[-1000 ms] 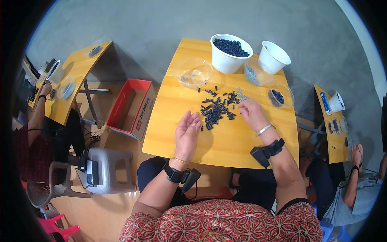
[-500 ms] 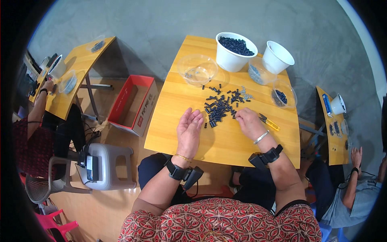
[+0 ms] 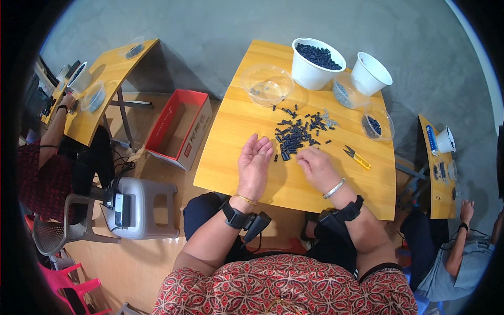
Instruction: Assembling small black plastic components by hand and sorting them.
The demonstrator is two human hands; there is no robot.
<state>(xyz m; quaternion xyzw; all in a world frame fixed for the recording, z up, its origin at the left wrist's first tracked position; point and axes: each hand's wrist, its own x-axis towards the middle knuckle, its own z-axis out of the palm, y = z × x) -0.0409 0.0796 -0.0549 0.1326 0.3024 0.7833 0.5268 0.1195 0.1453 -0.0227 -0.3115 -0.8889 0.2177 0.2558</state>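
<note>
A loose pile of small black cylindrical parts (image 3: 292,137) lies on the wooden table (image 3: 236,157), with a few small clear-grey pieces (image 3: 329,119) at its far right. My left hand (image 3: 254,161) is palm up at the pile's left, its fingers loosely curled; whether a small part rests in it I cannot make out. My right hand (image 3: 317,167) is pinched at the near edge of the pile, and what its fingertips hold, if anything, is too small to see. Yellow-handled thread snips (image 3: 359,158) lie to its right, blades toward the pile.
At the table's far side stand a white bucket (image 3: 310,76) full of black parts, another white bucket (image 3: 370,73), and clear tubs (image 3: 266,86), (image 3: 378,122). A red-edged box (image 3: 181,128) and a grey stool (image 3: 142,210) stand left on the floor. People work at both side tables.
My right hand has drawn back from the pile, nearer to me and toward my left hand. The whole view has shifted slightly, and the snips now show fully.
</note>
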